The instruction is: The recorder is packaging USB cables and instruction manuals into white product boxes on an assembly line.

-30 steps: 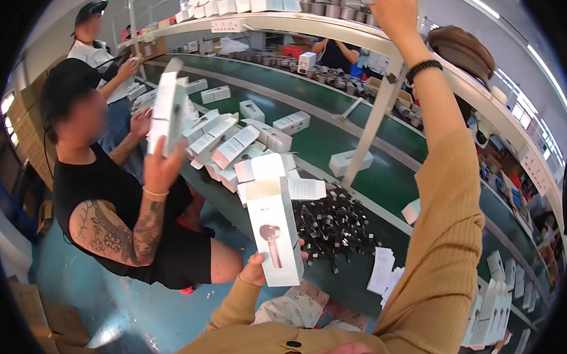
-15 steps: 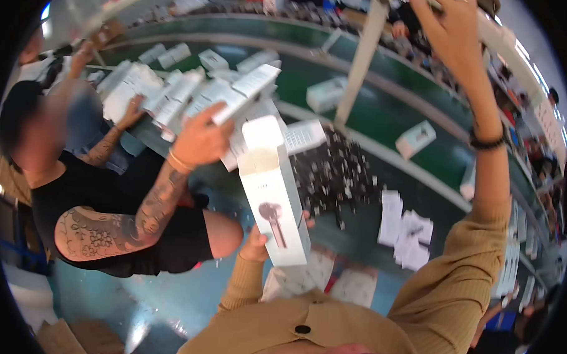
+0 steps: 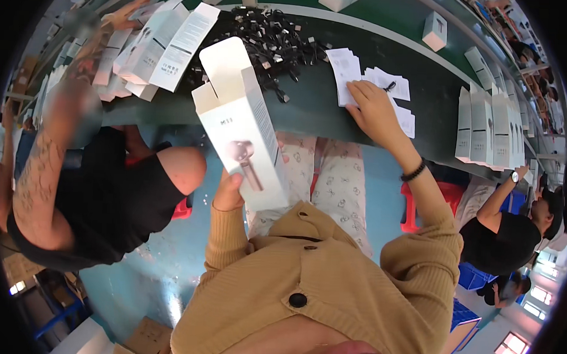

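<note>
A tall white carton (image 3: 240,132) stands tilted in my left hand (image 3: 228,192), its top flaps raised and its mouth open. On its front is a picture of a bronze-coloured device with a round head and a handle. The fingers behind the carton are mostly hidden; my thumb lies along its edge. On the table, my right hand (image 3: 376,111) lies with outstretched fingers on folded white leaflets (image 3: 342,63). A small black item (image 3: 391,86) rests on the leaflets beside that hand. Behind the carton spreads a heap of short black cables (image 3: 275,45).
White cartons (image 3: 185,45) are piled at the left, near a co-worker's tattooed arm (image 3: 43,168). More cartons (image 3: 482,131) stand in a row at the right. A single carton (image 3: 435,31) sits on the green conveyor (image 3: 395,15). Red stools (image 3: 413,209) stand below the table.
My right hand has come down from high at the upper right onto the leaflets. The carton stays in my left hand. My view has shifted, and the co-worker's arm has moved away from my carton.
</note>
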Demonstrator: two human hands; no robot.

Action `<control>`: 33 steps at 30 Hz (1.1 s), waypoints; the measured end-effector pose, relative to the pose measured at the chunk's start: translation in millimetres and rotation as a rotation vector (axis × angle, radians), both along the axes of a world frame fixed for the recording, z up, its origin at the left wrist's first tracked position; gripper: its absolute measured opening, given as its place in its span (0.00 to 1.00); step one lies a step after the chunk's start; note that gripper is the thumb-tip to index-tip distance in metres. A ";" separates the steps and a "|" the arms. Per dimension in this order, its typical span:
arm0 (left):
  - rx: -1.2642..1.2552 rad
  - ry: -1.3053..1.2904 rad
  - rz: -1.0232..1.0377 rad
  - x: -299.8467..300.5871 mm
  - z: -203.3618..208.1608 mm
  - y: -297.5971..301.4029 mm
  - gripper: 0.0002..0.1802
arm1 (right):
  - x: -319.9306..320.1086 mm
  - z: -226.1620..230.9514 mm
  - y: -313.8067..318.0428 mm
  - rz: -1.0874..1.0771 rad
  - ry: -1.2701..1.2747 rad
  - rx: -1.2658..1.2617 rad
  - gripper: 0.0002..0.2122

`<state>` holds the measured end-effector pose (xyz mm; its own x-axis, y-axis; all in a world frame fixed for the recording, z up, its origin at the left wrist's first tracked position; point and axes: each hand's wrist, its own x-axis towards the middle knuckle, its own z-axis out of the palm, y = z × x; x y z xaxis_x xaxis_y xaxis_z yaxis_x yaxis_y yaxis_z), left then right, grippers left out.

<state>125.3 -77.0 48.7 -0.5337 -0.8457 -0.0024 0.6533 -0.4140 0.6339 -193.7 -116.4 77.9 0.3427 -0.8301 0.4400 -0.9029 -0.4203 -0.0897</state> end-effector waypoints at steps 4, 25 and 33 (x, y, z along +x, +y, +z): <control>-0.126 -0.161 0.091 -8.5 -3.8 17.1 0.47 | 3.1 -9.8 2.0 0.022 -0.014 0.022 0.10; -0.508 -0.528 0.025 -46.7 -30.1 1.1 0.52 | -33.6 37.9 -6.2 -0.173 -0.468 -0.141 0.05; -0.451 -0.560 -0.080 -49.1 -24.4 5.9 0.51 | -14.6 135.8 48.1 -0.049 -0.956 0.049 0.07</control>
